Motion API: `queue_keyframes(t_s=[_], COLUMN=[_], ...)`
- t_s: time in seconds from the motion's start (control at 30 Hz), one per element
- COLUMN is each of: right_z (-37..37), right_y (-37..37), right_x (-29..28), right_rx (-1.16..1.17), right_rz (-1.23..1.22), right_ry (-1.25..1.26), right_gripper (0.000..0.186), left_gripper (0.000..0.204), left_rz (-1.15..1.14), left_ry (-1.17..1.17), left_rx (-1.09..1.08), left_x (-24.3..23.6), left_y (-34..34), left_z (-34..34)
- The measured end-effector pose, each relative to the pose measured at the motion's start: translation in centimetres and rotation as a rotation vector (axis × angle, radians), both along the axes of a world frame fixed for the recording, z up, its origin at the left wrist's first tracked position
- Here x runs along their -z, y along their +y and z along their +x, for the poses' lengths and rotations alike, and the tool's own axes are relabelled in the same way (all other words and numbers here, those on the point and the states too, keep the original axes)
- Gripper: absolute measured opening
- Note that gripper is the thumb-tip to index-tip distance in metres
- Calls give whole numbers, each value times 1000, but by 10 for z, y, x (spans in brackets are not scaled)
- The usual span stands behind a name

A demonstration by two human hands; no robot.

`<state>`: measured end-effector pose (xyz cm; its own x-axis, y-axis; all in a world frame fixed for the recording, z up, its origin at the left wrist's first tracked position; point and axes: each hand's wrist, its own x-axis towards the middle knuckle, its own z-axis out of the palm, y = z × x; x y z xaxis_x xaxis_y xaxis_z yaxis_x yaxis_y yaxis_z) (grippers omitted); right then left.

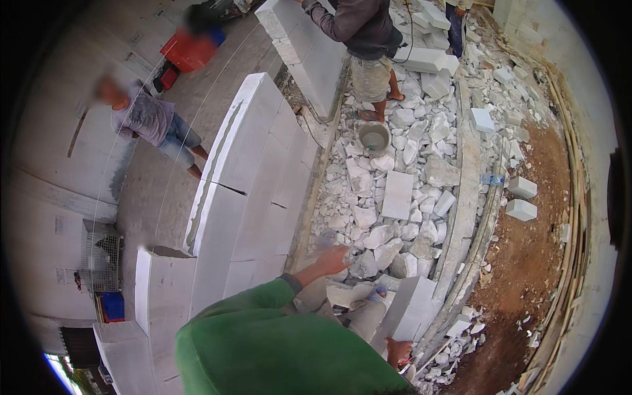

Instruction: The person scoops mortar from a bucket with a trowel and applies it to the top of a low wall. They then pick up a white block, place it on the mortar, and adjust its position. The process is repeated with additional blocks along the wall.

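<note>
Block (416,308) fills your curled right hand (398,352); rubble (388,251) lies beneath your left hand (333,261), loosely open, empty.

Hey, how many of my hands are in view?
2: your left hand is over the white rubble; your right hand is at the near end of a white block. Part of the right one may be hidden.

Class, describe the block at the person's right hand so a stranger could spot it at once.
Find the white wall, then the rubble to its right. Low in the picture, just right of the green shirt, is a white block. Unlike the loose blocks on the brown earth, it has the right hand at its lower end.
</note>
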<state>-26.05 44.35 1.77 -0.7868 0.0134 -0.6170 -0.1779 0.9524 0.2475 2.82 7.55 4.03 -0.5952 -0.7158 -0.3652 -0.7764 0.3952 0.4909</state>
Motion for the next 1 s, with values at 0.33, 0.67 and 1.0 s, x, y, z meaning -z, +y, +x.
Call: queue_keyframes(t_s=[0.33, 0.67, 1.0], right_z=[102, 110, 62], right_y=[-102, -177, -155], right_x=[-226, -243, -210], right_rx=[-173, -270, -184], right_rz=[-153, -493, -726], right_ry=[131, -316, -538], right_gripper=[116, 121, 133], left_gripper=[123, 123, 125], left_rz=[-365, 5, 160], left_ry=[517, 151, 82], left_rx=[1285, 1460, 1297], left_x=[-148, -150, -93], left_y=[29, -64, -96], left_z=[-136, -142, -120])
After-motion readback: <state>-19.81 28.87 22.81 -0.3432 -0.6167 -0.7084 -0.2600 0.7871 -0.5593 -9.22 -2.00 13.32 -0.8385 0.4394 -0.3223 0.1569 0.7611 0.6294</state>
